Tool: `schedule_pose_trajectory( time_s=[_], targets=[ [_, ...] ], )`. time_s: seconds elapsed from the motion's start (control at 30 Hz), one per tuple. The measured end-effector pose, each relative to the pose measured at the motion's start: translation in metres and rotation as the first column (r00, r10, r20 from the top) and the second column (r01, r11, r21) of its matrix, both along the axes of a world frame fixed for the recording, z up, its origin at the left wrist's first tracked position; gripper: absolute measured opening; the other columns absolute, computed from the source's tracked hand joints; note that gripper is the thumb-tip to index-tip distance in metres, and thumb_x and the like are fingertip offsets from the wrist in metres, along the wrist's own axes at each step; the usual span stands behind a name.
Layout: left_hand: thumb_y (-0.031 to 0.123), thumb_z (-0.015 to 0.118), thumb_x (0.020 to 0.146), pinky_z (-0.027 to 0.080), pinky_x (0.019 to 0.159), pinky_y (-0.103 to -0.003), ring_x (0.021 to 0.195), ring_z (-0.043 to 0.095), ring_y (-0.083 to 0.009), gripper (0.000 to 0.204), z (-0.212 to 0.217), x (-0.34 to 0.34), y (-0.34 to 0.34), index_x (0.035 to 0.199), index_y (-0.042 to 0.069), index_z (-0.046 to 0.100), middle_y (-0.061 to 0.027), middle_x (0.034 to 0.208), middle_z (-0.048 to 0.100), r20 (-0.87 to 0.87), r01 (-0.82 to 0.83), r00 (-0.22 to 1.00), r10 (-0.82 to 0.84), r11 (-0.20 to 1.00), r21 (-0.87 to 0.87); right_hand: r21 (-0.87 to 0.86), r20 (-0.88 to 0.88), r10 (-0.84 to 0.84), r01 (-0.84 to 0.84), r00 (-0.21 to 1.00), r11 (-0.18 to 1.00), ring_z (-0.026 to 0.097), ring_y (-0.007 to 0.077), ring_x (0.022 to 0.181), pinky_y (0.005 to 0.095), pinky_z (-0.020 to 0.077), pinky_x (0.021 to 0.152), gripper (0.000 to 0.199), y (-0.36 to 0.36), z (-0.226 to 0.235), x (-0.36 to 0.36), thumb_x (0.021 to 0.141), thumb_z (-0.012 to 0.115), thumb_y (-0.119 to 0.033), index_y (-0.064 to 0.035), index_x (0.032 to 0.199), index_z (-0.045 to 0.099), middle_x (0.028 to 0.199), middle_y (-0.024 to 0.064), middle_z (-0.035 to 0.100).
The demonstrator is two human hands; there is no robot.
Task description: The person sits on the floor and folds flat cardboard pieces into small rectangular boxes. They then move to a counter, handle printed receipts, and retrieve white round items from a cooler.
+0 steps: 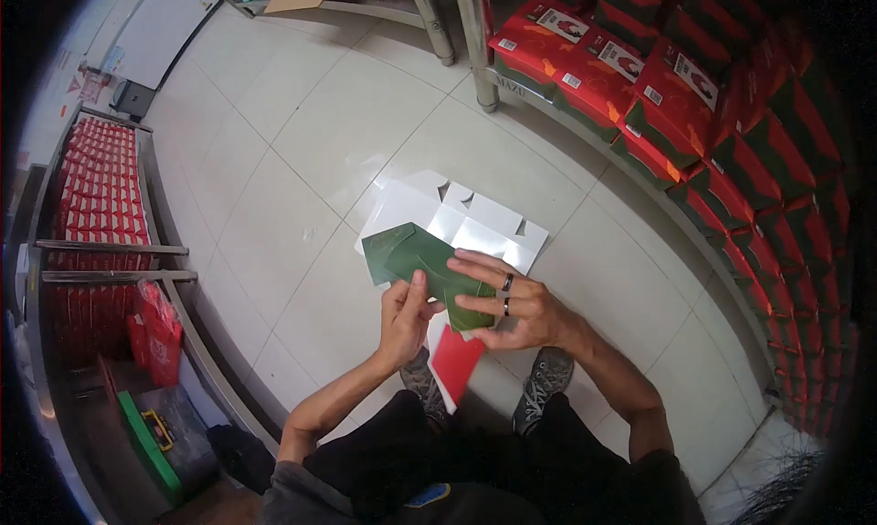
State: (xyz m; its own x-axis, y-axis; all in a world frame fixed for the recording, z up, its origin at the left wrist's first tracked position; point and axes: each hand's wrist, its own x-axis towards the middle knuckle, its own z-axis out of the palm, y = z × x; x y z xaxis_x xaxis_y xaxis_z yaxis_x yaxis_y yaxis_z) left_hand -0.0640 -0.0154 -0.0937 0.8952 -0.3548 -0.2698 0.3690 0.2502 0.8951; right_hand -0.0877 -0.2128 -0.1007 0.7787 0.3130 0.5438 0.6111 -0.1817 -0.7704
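Note:
In front of me, above the floor, is a partly folded green carton [425,265] with creased panels and flaps. My left hand [405,319] pinches its near left edge, the thumb on top and the fingers hidden underneath. My right hand [521,307], wearing two dark rings, holds the right end with its fingers across the top and its thumb at the near edge. Just beyond lies a white cardboard sheet [484,225] with fold lines and cut notches. A red panel with a white edge [456,365] shows below the carton; I cannot tell whether these pieces are joined.
Stacked red and green boxes [630,77] fill the right side. On the left, a metal rack [114,276] holds rows of red packages [105,182], a red bag [157,338] and a green-edged case [146,443]. My shoes [545,385] stand on the tiled floor [343,123].

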Motion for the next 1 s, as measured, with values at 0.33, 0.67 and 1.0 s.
schedule_pose_trajectory(
  time_s=[0.33,0.67,1.0],
  targets=[
    [0.031,0.054,0.092,0.032,0.043,-0.019,0.048,0.041,-0.0023,0.032,-0.012,-0.012,-0.007,0.080,0.002,0.058,0.0020,0.058,0.051,-0.060,0.007,0.998,0.007,0.974,0.226,-0.051,0.028,-0.314,0.315,0.949,0.948,0.046,0.0357,0.120,0.0405,0.0421,0.096,0.026,0.021,-0.009,-0.009,0.065,0.074,-0.001,-0.0010,0.090,0.067,0.127,0.0191,0.051],
    [0.004,0.061,0.078,0.045,0.058,-0.034,0.067,0.059,-0.0222,0.011,-0.020,0.014,0.023,0.088,-0.002,0.062,-0.0132,0.076,0.062,0.255,0.475,0.559,-0.789,0.557,0.681,-0.139,-0.037,-0.260,0.253,0.965,0.957,0.044,0.0319,0.121,0.0467,0.0317,0.101,0.042,0.006,0.015,0.010,0.070,0.070,-0.006,-0.0060,0.111,0.058,0.124,0.0124,0.053],
    [0.008,0.059,0.081,0.047,0.069,-0.045,0.078,0.062,-0.0367,0.023,-0.053,0.059,0.040,0.102,0.000,0.053,-0.0192,0.080,0.063,0.085,0.495,0.543,-0.836,0.400,0.771,0.102,-0.423,-0.266,0.337,0.866,0.936,0.058,0.0267,0.089,0.0510,0.0284,0.104,0.012,0.011,-0.037,0.030,0.072,0.067,-0.003,-0.0051,0.081,0.060,0.083,0.0082,0.061]
  ],
)
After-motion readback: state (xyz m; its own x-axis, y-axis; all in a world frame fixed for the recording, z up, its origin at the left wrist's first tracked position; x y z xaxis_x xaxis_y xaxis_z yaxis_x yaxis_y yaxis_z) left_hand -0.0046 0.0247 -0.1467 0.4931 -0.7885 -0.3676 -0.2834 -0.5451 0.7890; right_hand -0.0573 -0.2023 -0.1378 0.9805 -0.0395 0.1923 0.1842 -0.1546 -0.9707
